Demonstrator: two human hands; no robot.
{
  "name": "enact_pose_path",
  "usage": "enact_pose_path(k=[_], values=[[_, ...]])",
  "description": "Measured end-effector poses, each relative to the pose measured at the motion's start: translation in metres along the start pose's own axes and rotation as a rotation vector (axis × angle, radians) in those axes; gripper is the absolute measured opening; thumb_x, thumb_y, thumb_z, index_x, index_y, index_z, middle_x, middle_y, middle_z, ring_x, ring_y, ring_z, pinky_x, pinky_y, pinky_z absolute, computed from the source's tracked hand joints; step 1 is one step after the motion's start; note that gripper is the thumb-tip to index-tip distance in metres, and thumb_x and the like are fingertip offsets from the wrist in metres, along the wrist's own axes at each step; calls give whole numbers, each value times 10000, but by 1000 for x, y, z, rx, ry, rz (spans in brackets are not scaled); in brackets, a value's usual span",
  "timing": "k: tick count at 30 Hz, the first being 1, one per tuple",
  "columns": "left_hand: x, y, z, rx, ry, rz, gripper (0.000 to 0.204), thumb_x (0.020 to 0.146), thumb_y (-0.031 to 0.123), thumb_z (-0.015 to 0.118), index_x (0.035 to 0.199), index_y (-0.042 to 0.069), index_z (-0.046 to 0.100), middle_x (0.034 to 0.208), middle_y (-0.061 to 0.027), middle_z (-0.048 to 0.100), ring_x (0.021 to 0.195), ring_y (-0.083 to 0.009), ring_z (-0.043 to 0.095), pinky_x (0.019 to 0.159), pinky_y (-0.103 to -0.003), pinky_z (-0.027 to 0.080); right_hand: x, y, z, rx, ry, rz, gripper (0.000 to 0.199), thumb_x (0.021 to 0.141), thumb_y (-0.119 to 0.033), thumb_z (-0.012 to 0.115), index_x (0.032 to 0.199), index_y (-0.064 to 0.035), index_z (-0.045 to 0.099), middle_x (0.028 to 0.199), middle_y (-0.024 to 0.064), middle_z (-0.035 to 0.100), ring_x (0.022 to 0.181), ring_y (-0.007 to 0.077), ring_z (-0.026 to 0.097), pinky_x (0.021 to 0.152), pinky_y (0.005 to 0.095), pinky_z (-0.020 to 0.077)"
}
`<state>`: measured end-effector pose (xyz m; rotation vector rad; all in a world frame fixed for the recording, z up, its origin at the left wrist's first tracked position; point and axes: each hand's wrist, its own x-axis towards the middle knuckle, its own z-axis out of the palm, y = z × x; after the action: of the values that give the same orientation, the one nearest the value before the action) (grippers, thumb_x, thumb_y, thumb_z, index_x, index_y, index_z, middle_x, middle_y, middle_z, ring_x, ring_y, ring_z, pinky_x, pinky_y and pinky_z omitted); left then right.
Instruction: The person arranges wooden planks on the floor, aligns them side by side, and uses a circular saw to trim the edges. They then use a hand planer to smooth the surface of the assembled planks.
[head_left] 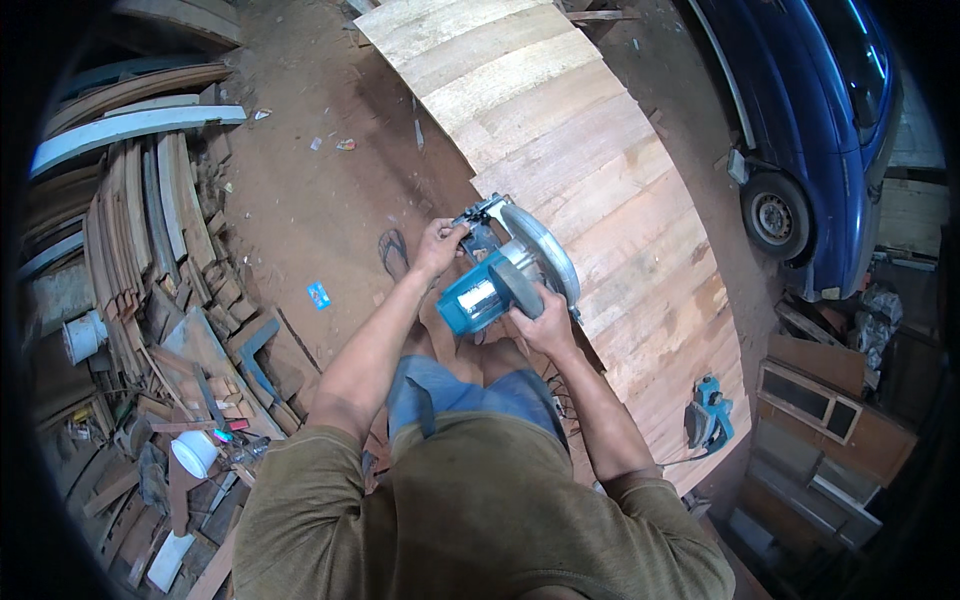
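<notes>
A teal and silver circular saw [505, 275] rests at the left edge of a long panel of joined pale wooden planks [590, 170]. My right hand [540, 322] grips the saw's dark handle at its near end. My left hand [440, 243] pinches the front of the saw's metal base plate at the panel's edge. The round blade guard [545, 250] lies over the wood.
A second teal power tool [708, 418] lies on the panel's near right end. Stacked curved boards and offcuts [140, 220] fill the left. A blue car [810, 130] stands at the right. White tubs [195, 452] sit among scraps on the dirt floor [310, 170].
</notes>
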<state>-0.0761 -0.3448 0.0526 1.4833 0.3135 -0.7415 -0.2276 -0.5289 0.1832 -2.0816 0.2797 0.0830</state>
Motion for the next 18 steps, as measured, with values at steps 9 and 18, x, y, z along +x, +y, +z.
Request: enact_pose_path(k=[9, 18], values=[[15, -3, -11, -63, 17, -20, 307, 943, 268, 703, 1101, 39, 572, 944, -66, 667, 807, -133, 645, 672, -289, 539, 20, -21, 5, -4, -40, 30, 282, 766, -120, 725, 1007, 8, 655, 826, 182, 692, 753, 299, 710, 715, 368, 542], [36, 13, -33, -115, 52, -23, 298, 933, 246, 714, 1111, 44, 586, 938, -60, 670, 787, -131, 640, 665, -279, 530, 51, -34, 19, -59, -66, 87, 413, 745, -255, 766, 1063, -11, 669, 890, 247, 690, 858, 429, 677, 756, 459, 537]])
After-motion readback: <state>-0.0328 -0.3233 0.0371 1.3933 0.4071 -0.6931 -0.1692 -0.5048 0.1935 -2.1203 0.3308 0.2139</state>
